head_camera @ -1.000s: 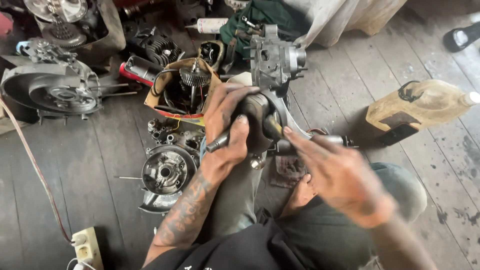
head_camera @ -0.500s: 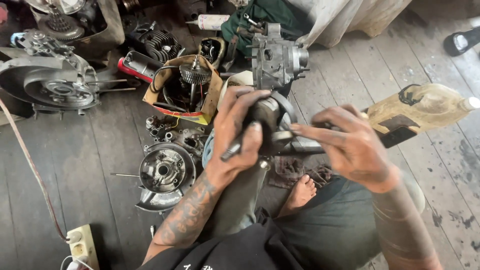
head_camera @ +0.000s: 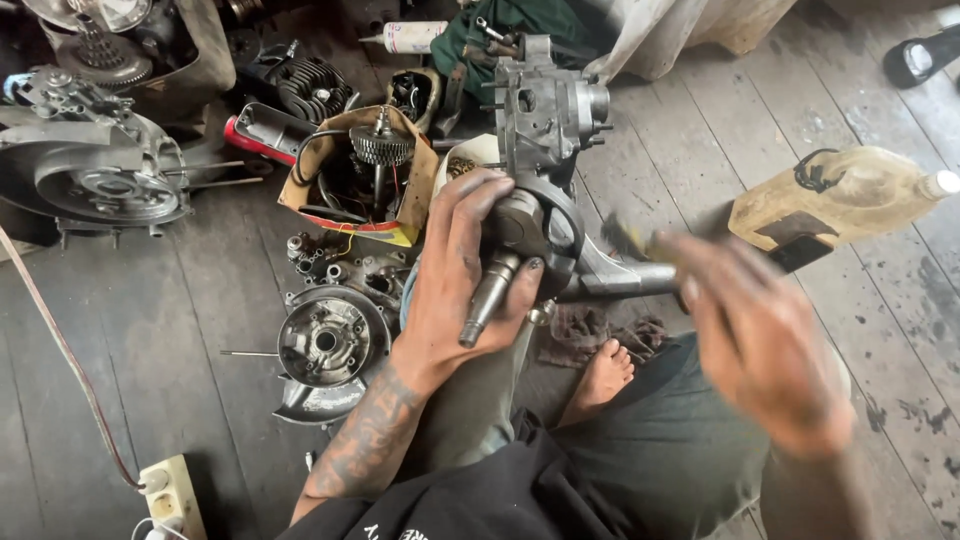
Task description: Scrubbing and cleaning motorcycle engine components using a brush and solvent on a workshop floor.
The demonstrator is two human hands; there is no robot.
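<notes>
Left hand is wrapped tight around a greasy steel crankshaft, thumb under the shaft stub, with the part sitting against the grey cast engine case just above the grip. Right hand is a blur off to the right, can't tell what it's doing. Further right lies a cloudy yellowish plastic jug with a dark label patch. Up-left of the grip there's a torn cardboard box with a gear in it, and a white tube further up. Floor is worn grey wood planks, stained.
</notes>
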